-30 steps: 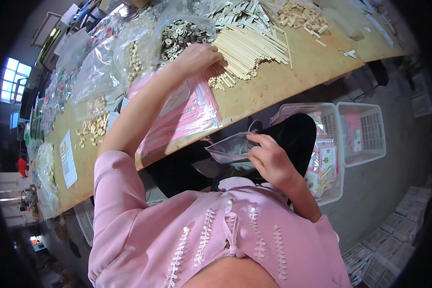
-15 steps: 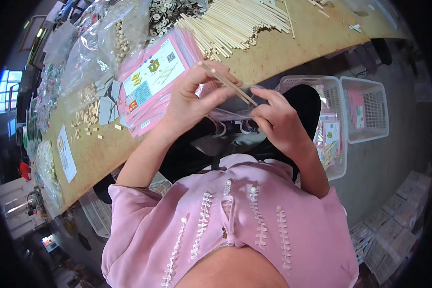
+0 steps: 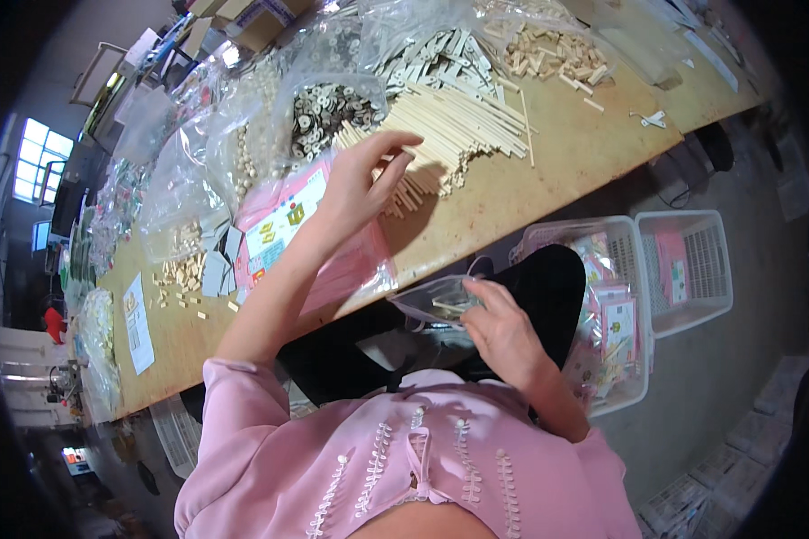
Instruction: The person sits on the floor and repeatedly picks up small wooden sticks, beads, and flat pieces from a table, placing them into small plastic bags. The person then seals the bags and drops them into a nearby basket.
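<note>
My left hand (image 3: 360, 184) is over the near-left end of a pile of thin wooden sticks (image 3: 458, 126). Its thumb and bent fingers stand apart, and I see nothing between them. Lower, over my lap, my right hand (image 3: 505, 331) pinches the edge of a clear plastic bag (image 3: 413, 305). Some pale sticks show inside this bag, partly behind the fingers; its other contents are unclear. Beneath my left forearm lies a stack of pink printed packets (image 3: 351, 265) at the table's front edge, partly covered by the arm.
Beyond the sticks are bags of grey washers (image 3: 333, 112), wooden beads (image 3: 244, 162) and short wooden pieces (image 3: 557, 56). Small wooden blocks (image 3: 182, 274) lie by grey cards (image 3: 216, 269) at left. White baskets (image 3: 643, 359) with filled packets stand on the floor at right.
My left hand has let go of the sticks it held and moved up to the stick pile. My right hand, with the bag, is lower in view. The view has shifted, showing more of the table's far side.
</note>
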